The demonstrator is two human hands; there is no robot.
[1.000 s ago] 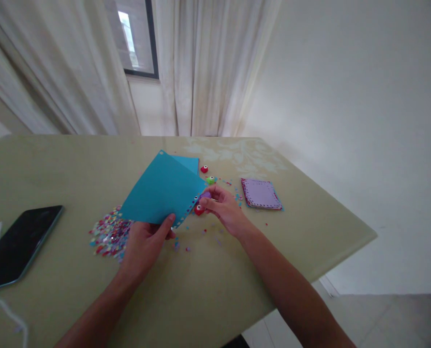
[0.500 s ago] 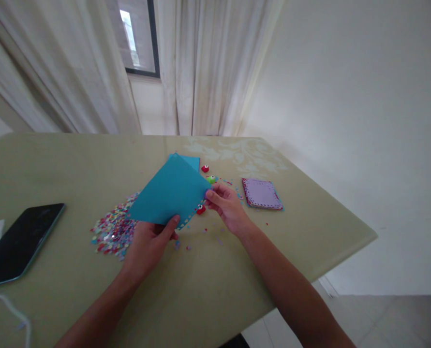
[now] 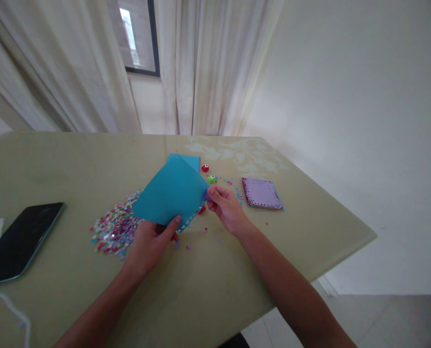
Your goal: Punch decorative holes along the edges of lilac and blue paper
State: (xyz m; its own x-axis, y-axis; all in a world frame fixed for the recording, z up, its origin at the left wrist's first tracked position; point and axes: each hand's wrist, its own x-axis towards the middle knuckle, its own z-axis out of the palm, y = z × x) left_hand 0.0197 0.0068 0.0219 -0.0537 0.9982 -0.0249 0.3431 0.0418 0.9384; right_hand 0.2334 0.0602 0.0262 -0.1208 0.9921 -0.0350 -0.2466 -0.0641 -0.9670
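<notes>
My left hand (image 3: 150,243) pinches the near corner of a teal paper sheet (image 3: 171,193) and holds it tilted above the table. A row of small punched holes runs along the sheet's lower right edge. My right hand (image 3: 227,209) is closed on a small purple punch (image 3: 208,195) set against that edge. A red punch (image 3: 201,209) lies on the table just under the sheet, partly hidden. Another teal sheet (image 3: 189,162) lies flat behind the held one.
A pile of colourful paper bits (image 3: 115,229) lies left of my hands. A second red punch (image 3: 205,167) and a green one (image 3: 211,179) sit beyond the sheet. A purple square stack (image 3: 261,193) lies right. A dark phone (image 3: 17,241) rests far left on the table (image 3: 55,159).
The teal sheet has turned and dropped lower, now covering most of the near red punch. My right hand has closed tighter on the purple punch at the sheet's edge.
</notes>
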